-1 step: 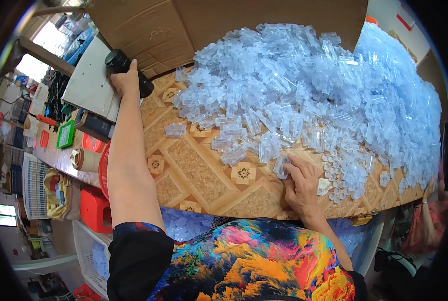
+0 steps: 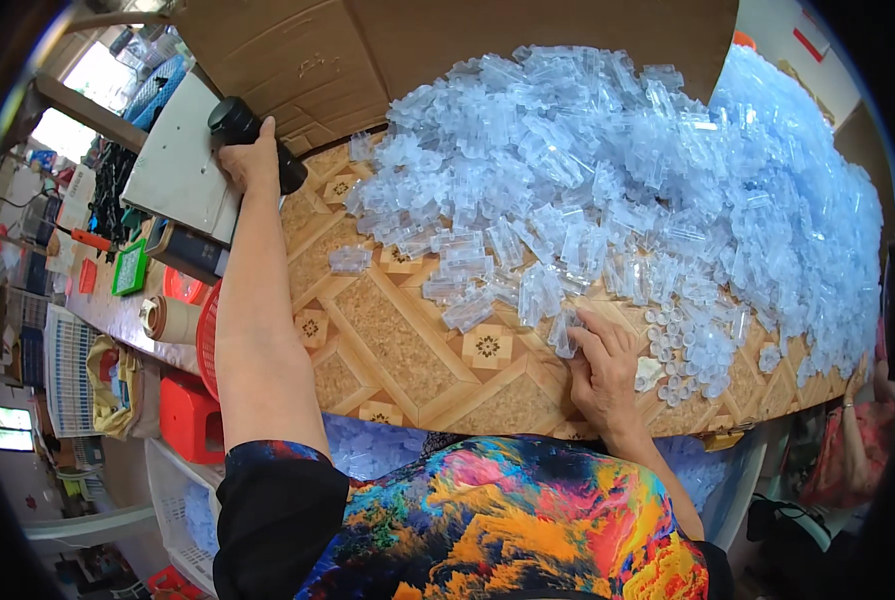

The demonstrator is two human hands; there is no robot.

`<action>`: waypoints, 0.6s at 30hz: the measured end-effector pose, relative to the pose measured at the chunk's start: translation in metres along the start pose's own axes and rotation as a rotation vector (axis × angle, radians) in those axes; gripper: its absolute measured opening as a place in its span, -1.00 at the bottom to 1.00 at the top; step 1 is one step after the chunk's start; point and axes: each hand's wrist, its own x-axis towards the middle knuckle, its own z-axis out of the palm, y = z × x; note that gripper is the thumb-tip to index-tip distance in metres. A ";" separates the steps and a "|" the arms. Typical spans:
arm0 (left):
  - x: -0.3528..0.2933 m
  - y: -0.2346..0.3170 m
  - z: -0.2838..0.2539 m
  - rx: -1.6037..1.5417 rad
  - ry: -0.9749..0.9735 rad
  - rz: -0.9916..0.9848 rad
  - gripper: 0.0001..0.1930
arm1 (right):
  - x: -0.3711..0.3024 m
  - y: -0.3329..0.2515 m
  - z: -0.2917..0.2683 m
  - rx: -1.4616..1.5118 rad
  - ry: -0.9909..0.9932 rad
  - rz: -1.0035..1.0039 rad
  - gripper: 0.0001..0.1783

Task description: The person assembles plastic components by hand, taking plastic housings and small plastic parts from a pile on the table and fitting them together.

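Observation:
At the far left of the table, my left hand [image 2: 254,163] is wrapped round a black cylindrical bottle [image 2: 233,122] with a wide lid; it stands tilted in the picture beside the cardboard. My right hand [image 2: 605,375] rests near the table's front edge. Its thumb and fingertips are closed on a clear plastic tube-like piece [image 2: 564,334]. Just beyond it lie several loose clear pieces [image 2: 465,262], which run into a large heap [image 2: 567,150] of the same kind. Small clear round caps [image 2: 674,345] are scattered to the right of my right hand.
A cardboard sheet [image 2: 287,70] backs the patterned tabletop [image 2: 377,320]. Left of it stand a white board [image 2: 172,160], a green tray [image 2: 130,267], a tape roll [image 2: 157,318] and a red stool [image 2: 189,418]. Another person's arm [image 2: 853,440] shows at the far right.

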 end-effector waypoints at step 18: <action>-0.012 -0.004 -0.020 -0.064 -0.254 0.135 -0.13 | -0.002 -0.002 0.001 -0.020 0.021 0.019 -0.64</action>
